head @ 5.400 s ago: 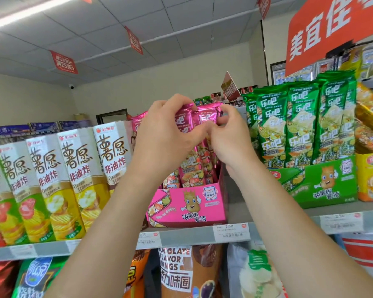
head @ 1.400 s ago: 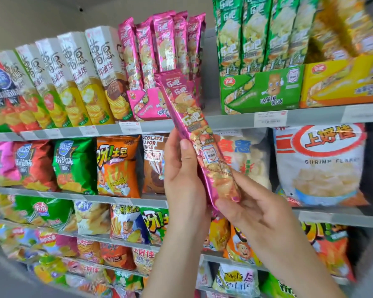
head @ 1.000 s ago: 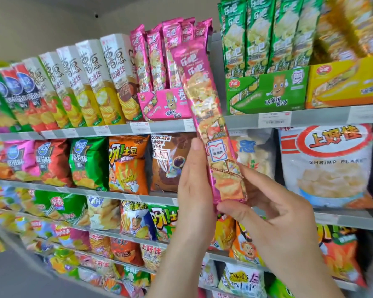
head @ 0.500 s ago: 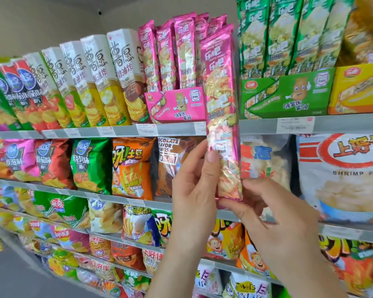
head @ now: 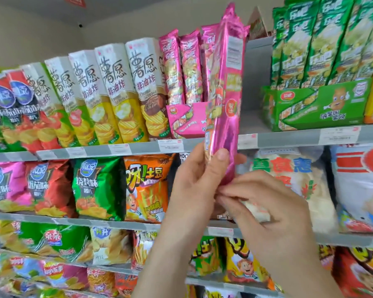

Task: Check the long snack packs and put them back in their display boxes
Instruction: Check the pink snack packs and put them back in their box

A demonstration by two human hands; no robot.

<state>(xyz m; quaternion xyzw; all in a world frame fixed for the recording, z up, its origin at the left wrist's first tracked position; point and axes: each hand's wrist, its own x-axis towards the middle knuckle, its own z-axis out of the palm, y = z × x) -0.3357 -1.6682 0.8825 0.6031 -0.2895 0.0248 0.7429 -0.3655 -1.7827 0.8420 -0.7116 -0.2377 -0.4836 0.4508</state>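
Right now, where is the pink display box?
In the head view, the pink display box stands on the upper shelf, centre, between the white chip cartons and the green display box.

The head camera looks forward past the left hand (head: 194, 186) and right hand (head: 274, 207), close to the shelf (head: 116, 149), perhaps tilted upward.

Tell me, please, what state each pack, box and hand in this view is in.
pink pack, upright, out of its box, back facing the camera.
left hand, grips the pink pack's lower part.
right hand, pinches the pink pack's bottom end.
pink box, open, other pink packs standing in it.
green box, open, filled with upright green packs.
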